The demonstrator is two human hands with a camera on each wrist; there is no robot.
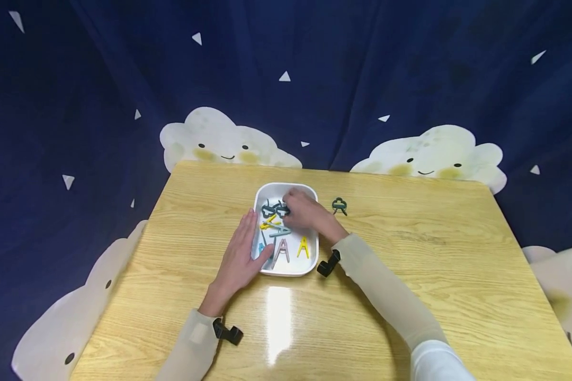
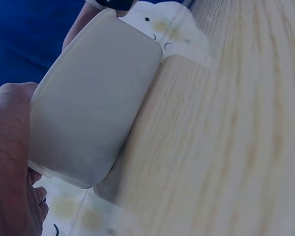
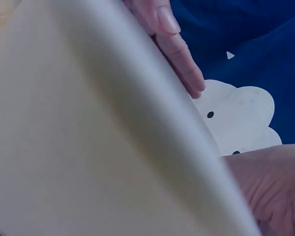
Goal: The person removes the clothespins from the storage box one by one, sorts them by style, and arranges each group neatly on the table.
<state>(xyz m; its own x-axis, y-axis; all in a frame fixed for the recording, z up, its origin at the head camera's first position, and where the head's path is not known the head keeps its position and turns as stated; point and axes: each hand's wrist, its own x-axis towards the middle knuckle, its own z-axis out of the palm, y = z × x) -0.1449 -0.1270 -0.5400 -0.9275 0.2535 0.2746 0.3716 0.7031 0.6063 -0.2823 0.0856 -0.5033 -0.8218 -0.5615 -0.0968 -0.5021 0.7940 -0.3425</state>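
A white plastic tray (image 1: 310, 264) on the wooden table holds several small clothespins. My left hand (image 1: 240, 254) grips the tray's left side, thumb over the rim and fingers along the outer wall. Inside the tray's far right part, my right hand (image 1: 307, 211) bends its fingers beside a dark green clip (image 1: 283, 211); its fingertips are hidden. Another dark green clip (image 1: 268, 210) lies to the left. Nearer are a light blue-green clothespin (image 1: 280, 231), a pink clothespin (image 1: 282, 247) and a yellow clothespin (image 1: 303, 247). Blue pieces lie partly under my left thumb.
One dark green clip (image 1: 339, 205) is on the table (image 1: 410, 264), right of the tray. Behind the table hangs a dark blue curtain (image 1: 324, 95) printed with clouds and triangles. A black strap mount (image 1: 228, 332) sits on the left wrist.
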